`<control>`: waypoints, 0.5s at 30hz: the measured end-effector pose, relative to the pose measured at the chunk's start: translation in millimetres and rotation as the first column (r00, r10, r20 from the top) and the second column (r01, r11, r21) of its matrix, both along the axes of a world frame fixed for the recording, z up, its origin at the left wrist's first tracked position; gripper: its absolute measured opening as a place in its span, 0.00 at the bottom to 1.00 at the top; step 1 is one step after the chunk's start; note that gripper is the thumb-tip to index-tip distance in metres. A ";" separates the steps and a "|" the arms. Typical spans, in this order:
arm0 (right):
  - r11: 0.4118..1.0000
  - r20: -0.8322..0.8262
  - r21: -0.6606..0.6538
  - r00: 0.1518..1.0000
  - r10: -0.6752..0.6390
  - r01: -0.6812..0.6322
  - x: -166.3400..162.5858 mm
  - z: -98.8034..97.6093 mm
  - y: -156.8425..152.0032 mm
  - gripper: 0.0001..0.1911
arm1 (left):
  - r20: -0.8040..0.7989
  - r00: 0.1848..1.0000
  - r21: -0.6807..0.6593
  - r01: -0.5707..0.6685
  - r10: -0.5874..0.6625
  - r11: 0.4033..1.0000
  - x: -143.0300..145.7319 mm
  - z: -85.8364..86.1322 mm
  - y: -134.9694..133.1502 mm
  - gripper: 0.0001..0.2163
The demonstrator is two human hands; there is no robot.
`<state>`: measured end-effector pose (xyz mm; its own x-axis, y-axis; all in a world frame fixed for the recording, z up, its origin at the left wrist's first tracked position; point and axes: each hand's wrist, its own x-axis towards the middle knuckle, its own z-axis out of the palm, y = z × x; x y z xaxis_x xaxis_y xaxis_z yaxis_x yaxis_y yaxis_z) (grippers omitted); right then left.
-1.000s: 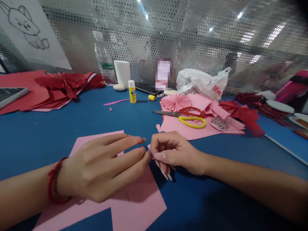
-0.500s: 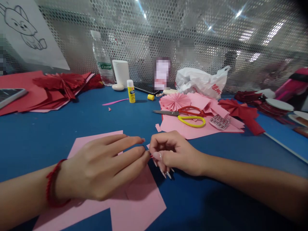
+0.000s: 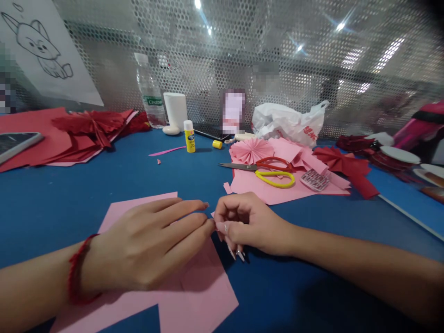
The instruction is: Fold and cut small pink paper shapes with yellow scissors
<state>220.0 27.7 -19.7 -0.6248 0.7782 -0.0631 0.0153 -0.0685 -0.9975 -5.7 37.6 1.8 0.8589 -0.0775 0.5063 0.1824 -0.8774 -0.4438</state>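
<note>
My left hand reaches over pink paper sheets, its back up and fingers long and close together; its thumb is hidden below. Its fingertips meet my right hand, where thumb and index finger are pinched together. Between the two hands a small corner of pink paper peeks out; the rest of that piece is hidden under my fingers. Ahead of my right hand, scissors with one red and one yellow handle lie partly open on more pink paper.
Behind stand a glue stick, its yellow cap, a water bottle and a white cup-like container. A pleated pink fan and plastic bag are right of them. Red paper piles up left.
The view has tilted slightly, so the background sits a little lower. My hands keep nearly the same pose, with my right fingertips pinched a bit closer against the left ones.
</note>
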 end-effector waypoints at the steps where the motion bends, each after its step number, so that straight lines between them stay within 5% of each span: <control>1: 1.000 -0.010 -0.011 1.000 0.014 -0.014 0.3 -0.2 0.2 0.04 | 0.012 1.000 -0.046 -0.001 0.002 0.999 0.5 -0.8 0.0 0.13; 4: 0.999 -0.052 0.000 0.997 0.052 -0.052 0.8 -0.8 0.0 0.03 | 0.058 0.998 -0.297 -0.007 0.025 0.955 2.6 -1.8 -2.3 0.09; 7: 0.996 -0.062 0.053 0.996 0.071 -0.068 1.2 -1.0 -1.2 0.08 | 0.089 0.993 -0.593 -0.005 0.071 0.805 4.4 -0.2 -6.5 0.07; 11: 0.985 -0.053 0.156 0.995 0.081 -0.072 2.2 -2.0 -2.4 0.11 | 0.133 0.956 -0.886 -0.004 0.262 0.464 8.3 1.9 -9.0 0.08; 15: 0.964 -0.027 0.257 0.996 0.083 -0.074 3.0 -2.8 -3.6 0.08 | 0.082 0.947 -0.996 0.070 0.311 0.050 13.9 -1.0 -5.7 0.11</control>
